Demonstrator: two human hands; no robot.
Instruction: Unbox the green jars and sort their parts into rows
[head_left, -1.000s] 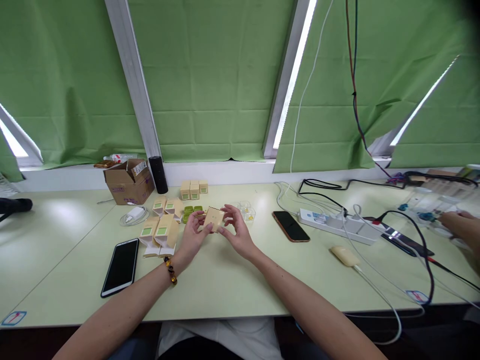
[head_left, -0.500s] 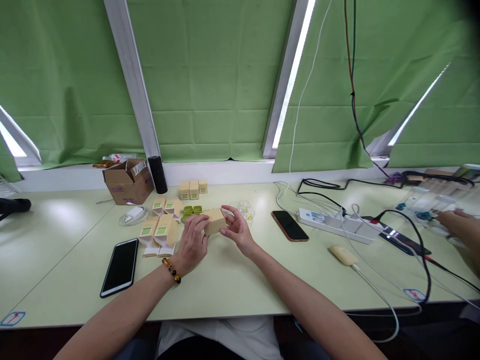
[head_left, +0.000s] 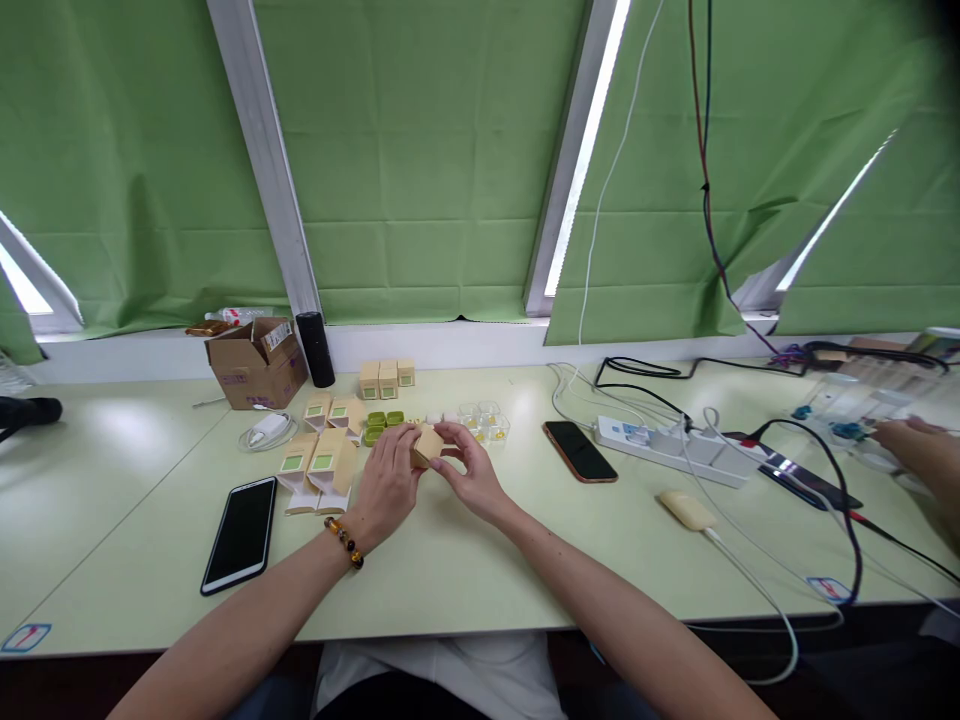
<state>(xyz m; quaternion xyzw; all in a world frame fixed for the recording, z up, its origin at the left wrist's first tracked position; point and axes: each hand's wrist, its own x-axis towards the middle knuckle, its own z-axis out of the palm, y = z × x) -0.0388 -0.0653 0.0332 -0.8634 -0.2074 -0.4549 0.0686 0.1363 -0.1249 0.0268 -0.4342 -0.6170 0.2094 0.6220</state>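
Observation:
A small tan cardboard box (head_left: 427,446) is held above the table between my two hands. My left hand (head_left: 388,474) wraps its left side, and the fingers of my right hand (head_left: 471,472) grip its right side. Just behind the hands stand small green containers (head_left: 384,420) and clear plastic cups (head_left: 487,420) with bits of yellow in them. Left of my left hand are several tan boxes with open flaps (head_left: 324,468). Three closed tan boxes (head_left: 387,378) stand farther back.
A dark phone (head_left: 240,535) lies at left, another phone (head_left: 580,451) at right. Beyond are a brown carton (head_left: 259,365), a black cylinder (head_left: 315,350) and a coiled charger (head_left: 268,430). A power strip (head_left: 675,450) with cables lies right. Another person's hand (head_left: 919,450) shows far right.
The tan box has turned in my hands, so a different face shows. My right hand has shifted slightly left and down, uncovering more of the clear cups.

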